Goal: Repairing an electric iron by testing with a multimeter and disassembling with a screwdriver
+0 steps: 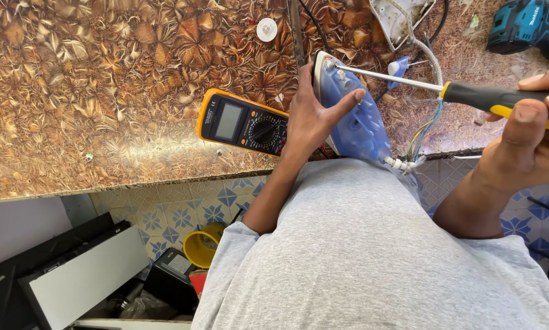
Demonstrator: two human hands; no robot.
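My left hand [311, 116] grips a blue and white clothes iron [354, 119], holding it on edge against my body at the counter's front. My right hand [531, 134] is closed around the black and yellow handle of a screwdriver [501, 101]. Its metal shaft reaches left, and the tip meets the top end of the iron. Loose coloured wires [427, 128] and a white braided cord [433, 61] hang from the iron's lower end.
A yellow-cased multimeter [241, 122] lies on the brown patterned counter [103, 91] just left of my left hand. A teal cordless drill [528, 24] sits at the far right. A white plastic cover [400, 18], a white cap [266, 29] and a small blue part [400, 66] lie behind. Boxes and a yellow tape roll [202, 244] sit below on the tiled floor.
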